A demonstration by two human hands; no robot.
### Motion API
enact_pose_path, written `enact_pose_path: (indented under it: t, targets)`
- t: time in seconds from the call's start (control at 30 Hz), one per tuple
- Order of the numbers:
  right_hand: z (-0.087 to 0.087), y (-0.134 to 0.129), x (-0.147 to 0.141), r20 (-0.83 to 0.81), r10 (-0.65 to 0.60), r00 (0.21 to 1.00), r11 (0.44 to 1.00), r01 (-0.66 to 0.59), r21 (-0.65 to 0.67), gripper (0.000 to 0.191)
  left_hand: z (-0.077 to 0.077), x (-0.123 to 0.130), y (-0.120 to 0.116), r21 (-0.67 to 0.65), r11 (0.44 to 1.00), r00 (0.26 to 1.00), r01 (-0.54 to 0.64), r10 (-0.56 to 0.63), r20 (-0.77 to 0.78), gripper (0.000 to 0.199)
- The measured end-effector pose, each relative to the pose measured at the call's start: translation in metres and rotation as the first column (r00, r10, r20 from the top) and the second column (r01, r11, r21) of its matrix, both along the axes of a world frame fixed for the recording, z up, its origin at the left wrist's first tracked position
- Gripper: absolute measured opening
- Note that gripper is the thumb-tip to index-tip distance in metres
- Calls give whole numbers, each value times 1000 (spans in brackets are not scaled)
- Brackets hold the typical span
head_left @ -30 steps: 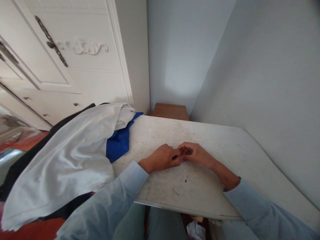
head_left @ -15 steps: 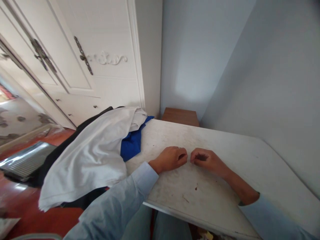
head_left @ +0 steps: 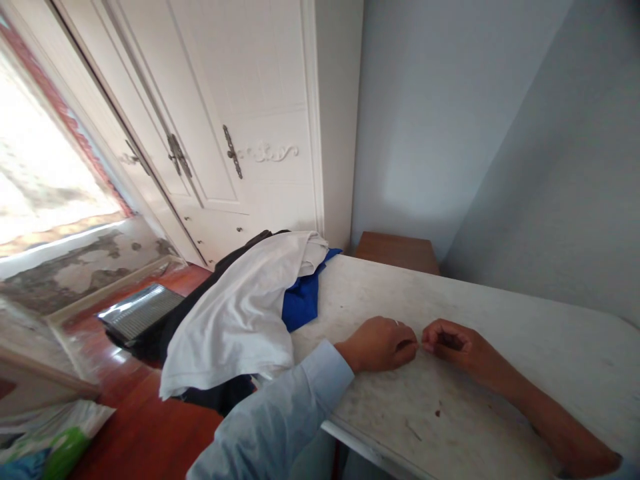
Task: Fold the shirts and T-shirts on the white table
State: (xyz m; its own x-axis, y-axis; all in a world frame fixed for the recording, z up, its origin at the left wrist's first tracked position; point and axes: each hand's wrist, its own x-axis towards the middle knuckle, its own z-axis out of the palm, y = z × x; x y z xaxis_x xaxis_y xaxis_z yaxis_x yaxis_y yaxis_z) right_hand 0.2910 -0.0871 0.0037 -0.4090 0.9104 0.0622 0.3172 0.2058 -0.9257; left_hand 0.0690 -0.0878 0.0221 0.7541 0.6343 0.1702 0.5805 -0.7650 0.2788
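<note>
My left hand (head_left: 383, 345) rests on the white tabletop (head_left: 510, 333), its fingers curled inward into a loose fist. Facing it, my right hand (head_left: 453, 343) has its thumb and fingers bent together round a small hollow. I see nothing in either hand. A narrow gap separates the fingertips of the two hands. To the left of my left hand, a white cloth (head_left: 240, 313) drapes over the table's left edge. A blue cloth (head_left: 301, 300) sticks out from under it, and dark fabric (head_left: 213, 395) shows below.
A white wardrobe (head_left: 270, 100) stands behind the table's left end. A brown wooden piece of furniture (head_left: 397, 251) sits in the corner by the grey wall (head_left: 575, 167). On the red floor lie a clear-topped package (head_left: 143, 310) and a plastic bag (head_left: 60, 440).
My view has swung left, so things sit further right and more of the window and floor shows. Both hands keep the same curled shape on the table.
</note>
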Motion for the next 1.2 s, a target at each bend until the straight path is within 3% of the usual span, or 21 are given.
enact_pose_path:
  t: [0.37, 0.57, 0.63, 0.7, 0.8, 0.87, 1.0, 1.1, 1.2]
  targets:
    - [-11, 5, 4, 100, -50, 994, 998, 45, 52, 40, -7, 1, -3, 47, 999, 1000, -24, 24, 1, 23]
    - [-7, 2, 3, 44, -50, 998, 997, 47, 55, 37, -16, -3, 2, 17, 1000, 997, 12, -13, 81, 21]
    - [-3, 1, 2, 36, -42, 998, 998, 40, 47, 35, -16, -5, 1, 20, 999, 992, -42, 39, 117, 19]
    - [-2, 2, 1, 29, -32, 999, 999, 31, 45, 35, -15, -9, -1, 29, 981, 970, -190, 184, 156, 18]
    - [-4, 5, 2, -9, -15, 1000, 998, 16, 62, 34, -7, -19, -3, 58, 876, 864, -479, 459, 209, 19]
    - [-8, 8, 3, -34, 9, 999, 998, -7, 64, 33, 2, -32, -3, 126, 781, 784, -611, 576, 233, 21]
    - [-14, 11, 3, -100, 12, 995, 998, -6, 63, 34, 32, -73, 3, 308, 611, 677, -730, 708, 200, 27]
    - [-19, 12, 2, -155, -6, 988, 997, 18, 72, 33, 61, -112, 15, 398, 465, 534, -791, 842, 75, 41]
    - [-21, 12, 1, -154, -15, 988, 995, 29, 91, 29, 87, -148, 27, 427, 403, 415, -810, 907, -70, 51]
